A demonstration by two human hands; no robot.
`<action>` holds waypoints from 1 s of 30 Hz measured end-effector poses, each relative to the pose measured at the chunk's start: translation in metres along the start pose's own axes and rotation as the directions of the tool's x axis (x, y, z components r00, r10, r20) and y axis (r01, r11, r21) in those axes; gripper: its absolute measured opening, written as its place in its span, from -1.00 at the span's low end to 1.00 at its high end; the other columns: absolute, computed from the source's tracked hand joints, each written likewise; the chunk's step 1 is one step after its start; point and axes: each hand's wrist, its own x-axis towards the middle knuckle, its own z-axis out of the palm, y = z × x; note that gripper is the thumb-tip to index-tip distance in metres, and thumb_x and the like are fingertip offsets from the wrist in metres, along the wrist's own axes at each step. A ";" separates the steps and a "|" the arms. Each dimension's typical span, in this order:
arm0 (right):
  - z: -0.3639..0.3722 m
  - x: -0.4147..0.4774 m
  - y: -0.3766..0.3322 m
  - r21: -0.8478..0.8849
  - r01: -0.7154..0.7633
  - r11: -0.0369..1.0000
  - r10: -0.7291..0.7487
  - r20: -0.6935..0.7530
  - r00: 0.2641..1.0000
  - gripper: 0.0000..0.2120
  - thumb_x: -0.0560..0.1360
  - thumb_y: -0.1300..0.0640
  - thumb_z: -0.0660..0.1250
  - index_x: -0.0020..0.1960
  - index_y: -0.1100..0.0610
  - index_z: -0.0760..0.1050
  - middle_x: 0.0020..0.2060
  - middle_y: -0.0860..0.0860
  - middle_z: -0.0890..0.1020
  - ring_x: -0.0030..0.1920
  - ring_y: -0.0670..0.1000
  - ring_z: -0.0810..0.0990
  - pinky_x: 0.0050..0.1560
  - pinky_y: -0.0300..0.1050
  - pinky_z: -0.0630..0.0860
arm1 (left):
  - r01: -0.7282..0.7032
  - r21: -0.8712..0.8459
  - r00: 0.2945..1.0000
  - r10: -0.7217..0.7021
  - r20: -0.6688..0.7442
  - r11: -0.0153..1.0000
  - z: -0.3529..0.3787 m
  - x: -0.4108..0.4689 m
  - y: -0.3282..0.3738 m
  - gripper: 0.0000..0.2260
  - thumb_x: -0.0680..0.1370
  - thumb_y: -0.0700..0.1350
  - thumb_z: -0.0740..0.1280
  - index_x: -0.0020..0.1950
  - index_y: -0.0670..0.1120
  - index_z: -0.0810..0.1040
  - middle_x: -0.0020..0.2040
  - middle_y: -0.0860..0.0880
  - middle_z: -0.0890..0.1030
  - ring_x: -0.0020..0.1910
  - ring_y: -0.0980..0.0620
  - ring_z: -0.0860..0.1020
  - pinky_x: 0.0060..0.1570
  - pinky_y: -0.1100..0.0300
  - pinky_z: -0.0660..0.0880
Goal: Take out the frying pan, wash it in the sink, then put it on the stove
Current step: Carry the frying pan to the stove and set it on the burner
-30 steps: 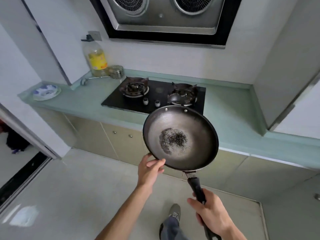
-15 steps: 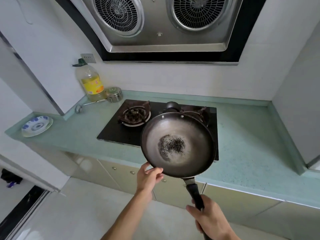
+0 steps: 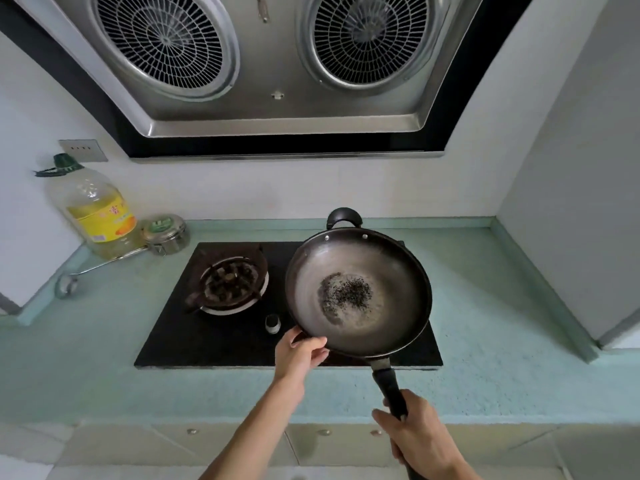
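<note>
The dark frying pan [image 3: 360,292], with a worn speckled patch at its middle, is over the right burner of the black gas stove [image 3: 180,327] and hides that burner. I cannot tell whether it rests on the burner or hangs just above. My right hand [image 3: 415,441] grips the pan's long black handle near its end. My left hand [image 3: 299,353] pinches the pan's near left rim. The small helper handle [image 3: 344,216] points toward the back wall.
The left burner [image 3: 230,284] stands bare, with a knob [image 3: 273,323] beside it. An oil bottle [image 3: 93,211], a round metal tin [image 3: 166,232] and a long metal utensil [image 3: 100,266] sit at the back left of the green counter [image 3: 485,341]. The range hood [image 3: 270,64] hangs overhead.
I have stepped up to the counter. The pan has moved forward from in front of the counter's edge to over the right burner, both hands keeping their grip.
</note>
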 end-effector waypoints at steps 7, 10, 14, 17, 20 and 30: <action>0.004 0.060 -0.038 -0.016 -0.022 1.000 0.020 -0.159 0.987 -0.83 0.45 0.16 0.36 -0.18 0.23 0.42 -0.56 0.07 0.55 -0.58 0.00 0.52 -0.49 -0.11 0.45 | 0.085 0.076 0.979 -0.097 0.178 0.994 0.037 0.087 0.039 -0.65 0.42 -0.39 0.47 0.17 -0.21 0.58 0.08 -0.29 0.66 0.05 -0.25 0.67 -0.15 0.11 0.66; 0.001 0.079 -0.050 -0.030 -0.066 0.997 0.059 -0.199 0.978 -0.83 0.46 0.15 0.35 -0.20 0.22 0.42 -0.52 0.07 0.56 -0.58 -0.03 0.52 -0.50 -0.12 0.46 | 0.109 0.130 0.969 -0.135 0.209 0.986 0.047 0.111 0.045 -0.71 0.44 -0.39 0.45 0.14 -0.24 0.59 0.10 -0.29 0.65 0.08 -0.27 0.66 -0.19 0.13 0.67; 0.008 0.098 -0.054 -0.029 -0.128 0.991 0.119 -0.211 0.970 -0.81 0.46 0.13 0.38 -0.24 0.16 0.41 -0.51 0.05 0.56 -0.59 -0.06 0.51 -0.51 -0.16 0.45 | 0.159 0.175 0.958 -0.194 0.210 0.972 0.049 0.135 0.046 -0.72 0.44 -0.39 0.44 0.14 -0.27 0.58 0.10 -0.30 0.65 0.06 -0.26 0.66 -0.22 0.14 0.68; 0.019 0.105 -0.054 0.010 -0.179 0.984 0.176 -0.231 0.957 -0.80 0.44 0.12 0.39 -0.23 0.18 0.41 -0.51 0.06 0.55 -0.59 -0.03 0.51 -0.49 -0.12 0.48 | 0.186 0.202 0.952 -0.227 0.206 0.962 0.047 0.149 0.045 -0.71 0.43 -0.39 0.45 0.14 -0.26 0.58 0.08 -0.29 0.65 0.02 -0.26 0.68 -0.20 0.13 0.67; 0.025 0.112 -0.061 0.018 -0.214 0.977 0.212 -0.252 0.944 -0.79 0.45 0.09 0.40 -0.19 0.18 0.42 -0.43 0.08 0.56 -0.55 -0.05 0.53 -0.47 -0.13 0.49 | 0.204 0.211 0.944 -0.249 0.218 0.956 0.050 0.162 0.050 -0.68 0.43 -0.41 0.44 0.18 -0.29 0.56 0.09 -0.30 0.64 0.05 -0.29 0.66 -0.19 0.11 0.68; 0.027 0.118 -0.073 -0.095 -0.274 0.957 0.223 -0.361 0.905 -0.61 0.52 -0.24 0.21 -0.10 0.10 0.44 -0.31 0.04 0.66 -0.32 0.03 0.69 -0.25 -0.02 0.60 | 0.149 0.375 0.893 -0.288 0.345 0.915 0.048 0.179 0.062 -0.57 0.53 -0.25 0.44 0.36 -0.24 0.42 0.07 -0.26 0.63 0.00 -0.19 0.68 -0.13 0.06 0.65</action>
